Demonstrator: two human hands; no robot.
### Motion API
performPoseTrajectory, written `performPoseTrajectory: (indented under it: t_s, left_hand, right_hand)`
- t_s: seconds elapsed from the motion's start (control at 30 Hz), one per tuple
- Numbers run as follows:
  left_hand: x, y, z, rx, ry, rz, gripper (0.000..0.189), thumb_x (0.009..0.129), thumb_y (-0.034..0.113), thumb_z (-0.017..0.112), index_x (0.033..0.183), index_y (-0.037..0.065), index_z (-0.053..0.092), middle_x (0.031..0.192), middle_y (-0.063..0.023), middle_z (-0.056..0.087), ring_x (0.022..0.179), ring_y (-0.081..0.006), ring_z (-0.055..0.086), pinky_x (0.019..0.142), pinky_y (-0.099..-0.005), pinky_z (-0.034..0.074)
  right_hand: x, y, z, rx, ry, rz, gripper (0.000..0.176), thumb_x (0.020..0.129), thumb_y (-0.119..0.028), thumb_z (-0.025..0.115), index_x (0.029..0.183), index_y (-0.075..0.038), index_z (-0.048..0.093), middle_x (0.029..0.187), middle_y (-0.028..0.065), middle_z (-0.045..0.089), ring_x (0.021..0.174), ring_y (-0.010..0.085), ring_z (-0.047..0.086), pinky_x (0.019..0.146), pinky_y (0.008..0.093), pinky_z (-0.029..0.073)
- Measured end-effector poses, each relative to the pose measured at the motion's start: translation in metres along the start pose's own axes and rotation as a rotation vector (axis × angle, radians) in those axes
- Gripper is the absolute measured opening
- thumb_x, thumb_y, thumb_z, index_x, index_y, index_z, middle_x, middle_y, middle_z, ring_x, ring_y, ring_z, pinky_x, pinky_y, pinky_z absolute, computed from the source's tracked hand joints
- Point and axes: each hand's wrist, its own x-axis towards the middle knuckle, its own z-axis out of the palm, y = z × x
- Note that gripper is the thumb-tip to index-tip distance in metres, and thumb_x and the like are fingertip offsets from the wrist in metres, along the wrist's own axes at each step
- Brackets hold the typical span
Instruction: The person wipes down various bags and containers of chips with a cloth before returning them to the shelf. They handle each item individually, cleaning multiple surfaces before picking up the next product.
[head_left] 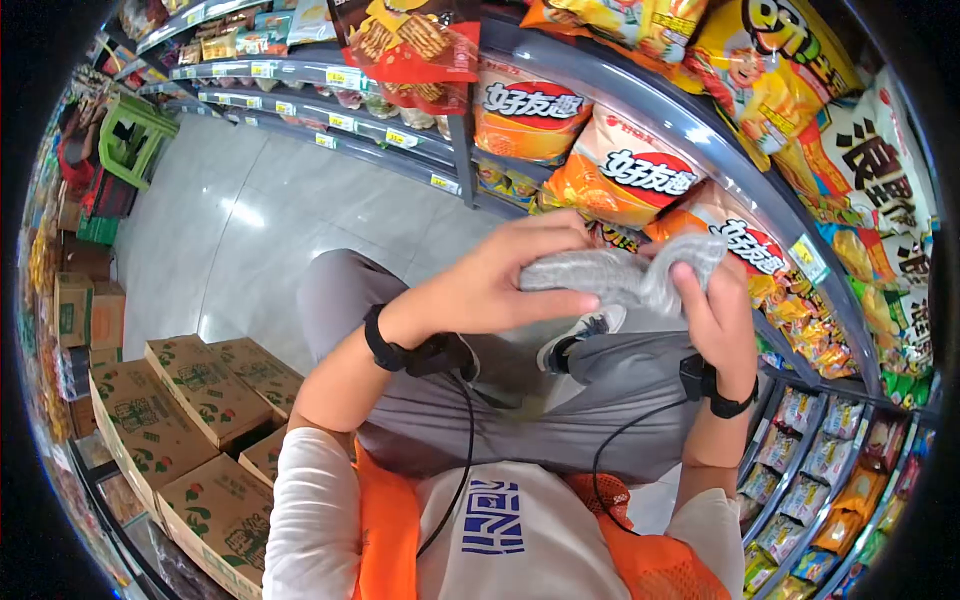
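Note:
A grey cloth [640, 275] is stretched between my two hands, in front of the snack shelf. My left hand [510, 280] is wrapped round its left end, with the thumb along the lower edge. At the other end my right hand [715, 305] pinches a folded part of the cloth with thumb and fingers. Just beyond the hands stand orange and white snack bags [640, 170] with red labels. Both wrists wear black straps with cables.
Brown cardboard boxes [165, 400] are stacked at the lower left. Shelves with price tags [340, 75] run along the back and right. Small packets [800, 500] fill the lower right rack. A green stool [135, 140] stands at the far left. My legs are folded below my hands.

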Motion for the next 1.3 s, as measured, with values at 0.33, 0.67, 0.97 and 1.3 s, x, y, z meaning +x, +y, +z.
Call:
performPoseTrajectory:
  t_s: [0.33, 0.67, 0.97, 1.3]
  left_hand:
    - [-0.041, -0.031, 0.036, -0.358, 0.100, -0.070, 0.065, 0.090, 0.020, 0.068, 0.146, 0.003, 0.039, 0.146, -0.0116, 0.047, 0.135, -0.0227, 0.044, 0.115, -0.0371, 0.031]
    - [-0.023, -0.056, 0.041, -0.536, 0.210, -0.371, 0.063, 0.091, 0.019, 0.067, 0.146, 0.003, 0.039, 0.146, -0.0117, 0.047, 0.135, -0.0226, 0.044, 0.115, -0.0370, 0.031]
    - [-0.026, -0.082, 0.027, -0.508, 0.323, -0.497, 0.062, 0.092, 0.018, 0.066, 0.146, 0.003, 0.039, 0.146, -0.0118, 0.047, 0.134, -0.0225, 0.045, 0.115, -0.0370, 0.032]
    - [-0.030, -0.098, 0.014, -0.464, 0.424, -0.553, 0.061, 0.092, 0.018, 0.064, 0.146, 0.003, 0.039, 0.146, -0.0119, 0.047, 0.134, -0.0224, 0.045, 0.114, -0.0370, 0.032]
  right_hand:
    - [0.000, -0.010, 0.016, 0.367, 0.254, 0.282, 0.027, 0.101, -0.023, 0.056, 0.101, 0.003, 0.064, 0.089, 0.0015, 0.065, 0.081, 0.0075, 0.054, 0.076, 0.0256, 0.045]
    - [0.008, 0.013, 0.047, 0.381, 0.087, 0.355, 0.039, 0.101, -0.036, 0.055, 0.096, 0.002, 0.063, 0.066, 0.0023, 0.056, 0.062, 0.0114, 0.048, 0.058, 0.0320, 0.042]
    - [-0.001, 0.011, 0.020, 0.456, 0.078, 0.396, 0.047, 0.101, -0.045, 0.050, 0.088, 0.000, 0.053, 0.067, 0.0035, 0.055, 0.062, 0.0093, 0.052, 0.056, 0.0275, 0.041]
    - [-0.043, 0.061, -0.013, 0.331, 0.131, 0.326, 0.038, 0.100, -0.037, 0.053, 0.083, -0.005, 0.062, 0.060, 0.0014, 0.055, 0.055, 0.0110, 0.051, 0.052, 0.0283, 0.039]
